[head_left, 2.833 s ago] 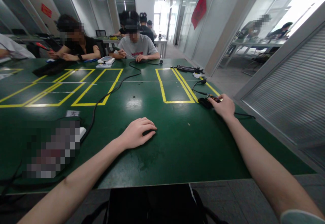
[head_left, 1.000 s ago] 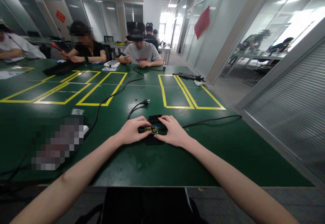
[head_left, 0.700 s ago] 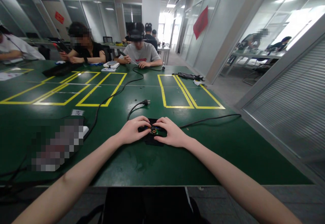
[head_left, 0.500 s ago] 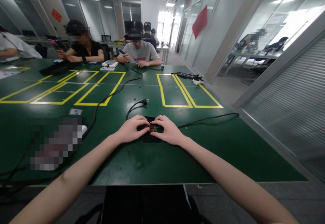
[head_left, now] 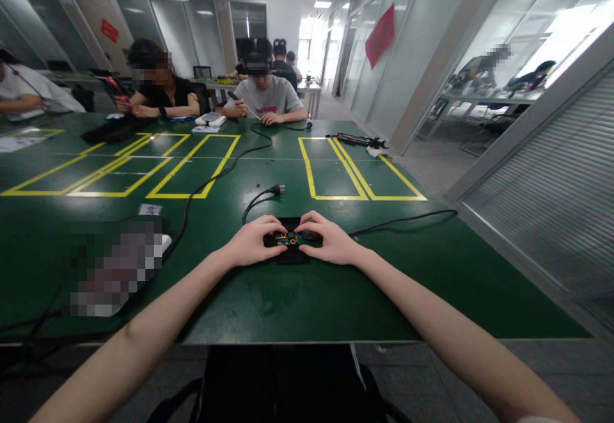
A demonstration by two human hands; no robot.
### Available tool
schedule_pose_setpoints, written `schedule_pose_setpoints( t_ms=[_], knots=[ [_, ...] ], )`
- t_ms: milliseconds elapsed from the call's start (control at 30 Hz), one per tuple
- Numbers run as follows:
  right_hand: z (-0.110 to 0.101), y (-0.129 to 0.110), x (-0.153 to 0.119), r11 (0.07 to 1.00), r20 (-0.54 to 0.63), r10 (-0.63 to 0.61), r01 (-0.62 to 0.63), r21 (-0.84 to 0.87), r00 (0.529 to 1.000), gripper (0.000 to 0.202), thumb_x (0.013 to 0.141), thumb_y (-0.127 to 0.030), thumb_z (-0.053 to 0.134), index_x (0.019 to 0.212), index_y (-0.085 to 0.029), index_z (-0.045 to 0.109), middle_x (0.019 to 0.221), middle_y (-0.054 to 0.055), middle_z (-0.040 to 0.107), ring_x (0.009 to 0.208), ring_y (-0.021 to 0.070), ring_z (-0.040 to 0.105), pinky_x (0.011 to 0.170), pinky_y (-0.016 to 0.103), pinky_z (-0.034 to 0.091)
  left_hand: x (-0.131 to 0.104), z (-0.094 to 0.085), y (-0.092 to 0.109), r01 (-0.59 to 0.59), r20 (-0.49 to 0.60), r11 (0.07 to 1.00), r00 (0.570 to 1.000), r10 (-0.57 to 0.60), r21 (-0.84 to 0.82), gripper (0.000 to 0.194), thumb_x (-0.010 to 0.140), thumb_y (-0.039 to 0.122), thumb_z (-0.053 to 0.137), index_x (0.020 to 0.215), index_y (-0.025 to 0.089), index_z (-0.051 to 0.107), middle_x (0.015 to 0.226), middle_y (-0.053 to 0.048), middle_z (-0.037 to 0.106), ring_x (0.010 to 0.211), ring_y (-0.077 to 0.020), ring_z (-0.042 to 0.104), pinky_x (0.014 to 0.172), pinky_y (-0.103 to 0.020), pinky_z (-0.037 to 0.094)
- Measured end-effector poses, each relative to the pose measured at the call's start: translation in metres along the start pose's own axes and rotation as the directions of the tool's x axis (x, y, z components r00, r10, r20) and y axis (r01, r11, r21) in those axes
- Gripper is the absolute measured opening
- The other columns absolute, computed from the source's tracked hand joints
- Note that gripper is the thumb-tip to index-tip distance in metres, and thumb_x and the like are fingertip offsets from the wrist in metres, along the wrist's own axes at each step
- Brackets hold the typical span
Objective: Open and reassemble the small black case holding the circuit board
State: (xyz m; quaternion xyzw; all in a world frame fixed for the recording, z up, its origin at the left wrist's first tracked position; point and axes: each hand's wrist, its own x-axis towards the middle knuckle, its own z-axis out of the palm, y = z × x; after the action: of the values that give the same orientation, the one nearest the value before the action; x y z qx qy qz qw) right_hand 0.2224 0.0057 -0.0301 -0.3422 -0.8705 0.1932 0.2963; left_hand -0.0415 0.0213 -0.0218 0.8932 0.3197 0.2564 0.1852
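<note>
Between my hands a small circuit board with yellow and green parts lies across a flat black piece, whose ends show beyond and in front of the board. My left hand curls around the board's left end, thumb near the front edge and fingers near the back one. My right hand holds the opposite end in the same way. Part of each end is hidden by the fingers. A black power cord with a plug lies just beyond my left hand, and another black cable runs off rightward from behind my right hand.
On the left of the green table lies a blurred-out device beside a small paper label. Yellow tape rectangles mark the far half. A black tool-like bundle lies there. Several people sit beyond.
My fingers have moved slightly apart on the board, so more of its middle shows. The whole view has shifted a little; the cords and far objects keep their places on the table.
</note>
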Motion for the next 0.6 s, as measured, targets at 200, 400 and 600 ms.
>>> schedule_pose_setpoints(
  t_ms=[200,400,600],
  knots=[
    [0.002,-0.001,0.000,1.000,-0.016,-0.003,0.003,-0.022,1.000,0.030,0.088,-0.029,0.073,0.117,-0.021,0.068,0.125,0.010,0.059,0.108,0.0229,0.066,0.094,0.036,0.055,0.001,0.000,-0.001,0.032,-0.006,0.999,0.999,-0.032,0.004,0.027,0.088,0.035,0.074,0.111,0.021,0.074,0.117,-0.009,0.070,0.109,-0.0261,0.068,0.095,-0.038,0.055],
    [-0.006,0.004,0.002,0.994,0.000,0.069,-0.068,-0.090,0.998,0.028,0.095,-0.032,0.069,0.121,-0.021,0.065,0.105,0.005,0.064,0.072,0.0139,0.058,0.068,0.028,0.049,0.000,-0.002,-0.004,0.030,-0.011,0.997,0.999,-0.031,-0.064,0.033,0.089,0.035,0.072,0.118,0.021,0.072,0.121,-0.009,0.067,0.097,-0.0214,0.069,0.089,-0.035,0.057],
    [-0.008,0.006,0.004,0.988,0.015,0.003,-0.001,-0.156,1.000,0.002,0.097,-0.020,0.065,0.098,-0.019,0.066,0.082,0.002,0.064,0.078,0.0171,0.060,0.073,0.028,0.046,0.001,-0.007,-0.002,0.021,-0.034,0.998,0.999,-0.024,-0.062,0.034,0.085,0.036,0.074,0.114,0.020,0.071,0.119,-0.009,0.065,0.094,-0.0212,0.068,0.086,-0.035,0.057]
  ],
)
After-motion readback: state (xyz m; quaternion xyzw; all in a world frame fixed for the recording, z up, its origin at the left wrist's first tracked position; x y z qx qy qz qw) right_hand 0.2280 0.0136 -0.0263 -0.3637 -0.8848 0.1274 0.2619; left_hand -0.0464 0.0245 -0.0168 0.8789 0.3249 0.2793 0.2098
